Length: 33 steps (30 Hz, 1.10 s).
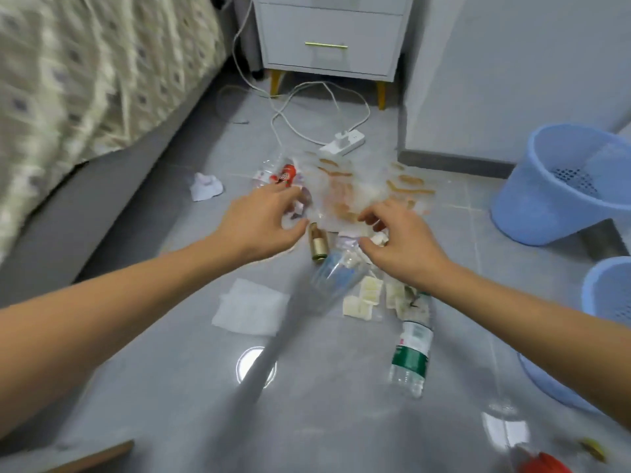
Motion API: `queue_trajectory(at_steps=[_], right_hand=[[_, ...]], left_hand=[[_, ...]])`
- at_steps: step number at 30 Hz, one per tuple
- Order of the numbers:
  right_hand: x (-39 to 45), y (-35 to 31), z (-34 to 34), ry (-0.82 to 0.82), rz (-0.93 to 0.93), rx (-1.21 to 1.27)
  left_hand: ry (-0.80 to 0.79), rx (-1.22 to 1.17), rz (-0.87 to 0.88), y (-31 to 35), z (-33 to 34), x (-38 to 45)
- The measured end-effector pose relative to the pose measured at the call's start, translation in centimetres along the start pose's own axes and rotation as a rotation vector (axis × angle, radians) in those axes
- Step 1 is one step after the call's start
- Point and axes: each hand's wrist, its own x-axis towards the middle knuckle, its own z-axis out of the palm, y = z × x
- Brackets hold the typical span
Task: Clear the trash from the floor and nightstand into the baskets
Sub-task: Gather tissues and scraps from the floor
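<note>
Trash lies in a heap on the grey floor. A clear plastic bag with orange print (345, 189) is at the far side of it. My left hand (263, 223) reaches to the bag's left edge, fingers loosely curled over crumpled wrappers. My right hand (399, 240) hovers at the bag's near right edge, fingers also loosely curled. No grip shows on either hand. Between them lie a small brown bottle (318, 244) and a clear plastic cup (336, 278). Blue baskets (566, 186) (611, 288) stand at the right.
A crumpled tissue (205, 187), a flat napkin (249, 307), pale sachets (365, 297) and a green-label bottle (411, 353) lie around. A red can (285, 174) sits behind my left hand. A power strip (343, 141) and cable run before the nightstand (327, 35). The bed (85, 80) borders the left.
</note>
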Motion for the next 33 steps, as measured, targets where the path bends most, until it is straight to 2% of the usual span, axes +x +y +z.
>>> queue_trajectory(at_steps=[4,7,10,14,16,20,26,29,33], right_hand=[[1.2,-3.9,7.9,-0.128,-0.055,0.015],[0.9,-5.5,12.1,-0.219,-0.091,-0.052],[-0.5,-4.9,13.6,-0.181,-0.053,-0.027],[-4.3,-0.8,13.4,-0.123,0.133,-0.061],[-6.1,1.9,13.3,-0.148,0.217,-0.165],[-7.2,5.4,13.6,-0.290,0.366,-0.380],[-6.5,6.6,15.3,-0.425,0.327,-0.369],[-6.3,6.7,15.9,-0.381,0.288,-0.415],[-6.6,7.0,16.0,-0.360,0.275,-0.331]], left_hand=[[-0.052,-0.018,-0.248,-6.0,3.0,-6.0],[-0.158,-0.006,-0.368,-8.3,6.8,-9.8],[-0.320,-0.008,-0.457,-9.3,10.9,-12.3],[-0.487,0.077,-0.457,-9.4,15.0,-13.6],[-0.433,0.146,-0.409,-9.4,16.5,-13.8],[-0.247,-0.033,-0.315,-9.1,18.2,-14.3],[-0.164,-0.154,-0.180,-6.9,18.5,-15.0],[-0.119,-0.182,-0.146,-6.2,17.8,-15.0],[-0.040,-0.315,-0.088,-5.3,16.0,-13.5]])
